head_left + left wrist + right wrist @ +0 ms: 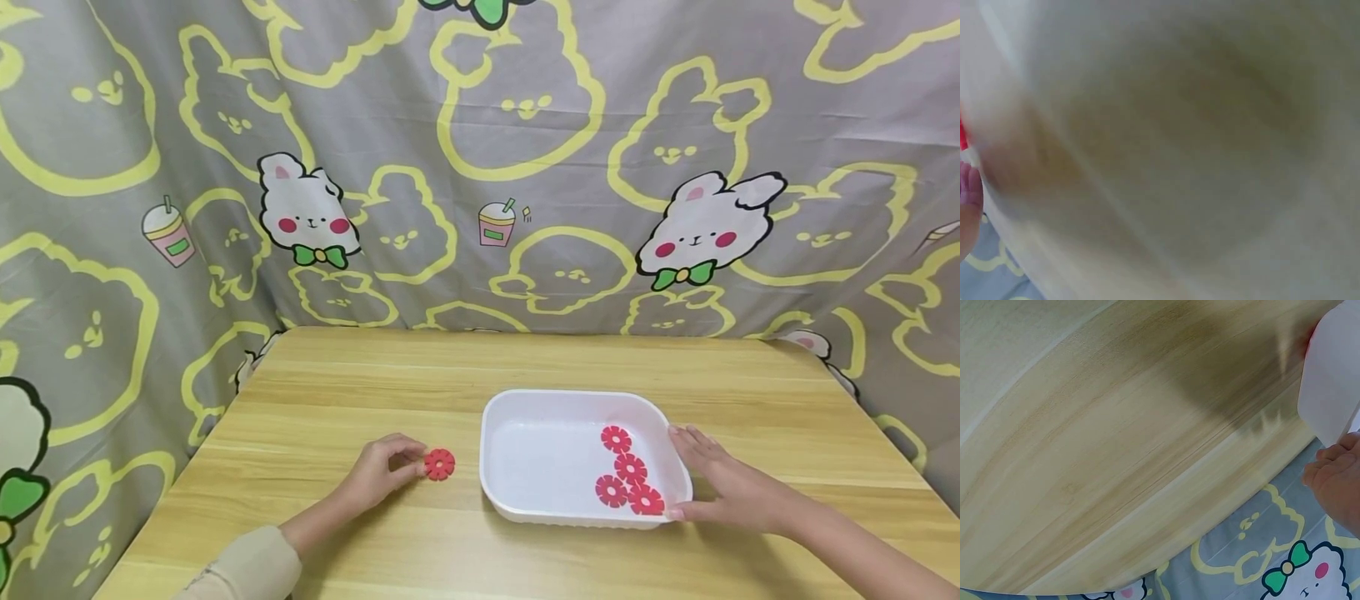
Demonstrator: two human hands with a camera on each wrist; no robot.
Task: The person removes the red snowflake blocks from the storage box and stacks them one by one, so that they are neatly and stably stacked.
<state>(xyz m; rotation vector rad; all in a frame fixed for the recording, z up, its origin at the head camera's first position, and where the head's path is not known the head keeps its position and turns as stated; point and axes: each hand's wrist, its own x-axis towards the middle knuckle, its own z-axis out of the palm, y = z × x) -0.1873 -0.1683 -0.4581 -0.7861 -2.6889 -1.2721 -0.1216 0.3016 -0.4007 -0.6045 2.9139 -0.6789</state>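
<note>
Between its thumb and fingertips, my left hand (pixel 386 473) pinches a red snowflake disc (pixel 439 464), a flat round piece with notches around its edge. It is to the left of a white plastic basin (pixel 517 515). My right hand (pixel 731 483) holds the basin's right end, its fingers at the rim towards the back and its thumb at the near corner. Inside, at the right side, lie several more red snowflake discs (pixel 630 469), some overlapping. The right wrist view shows the fingers (pixel 1335 464) at the basin's edge. In the left wrist view, the table fills most of the frame, blurred.
Everything stands on a wood-grain table (pixel 375 375). A grey curtain (pixel 405 125) with yellow outlines and white rabbit faces hangs behind the table and along its sides.
</note>
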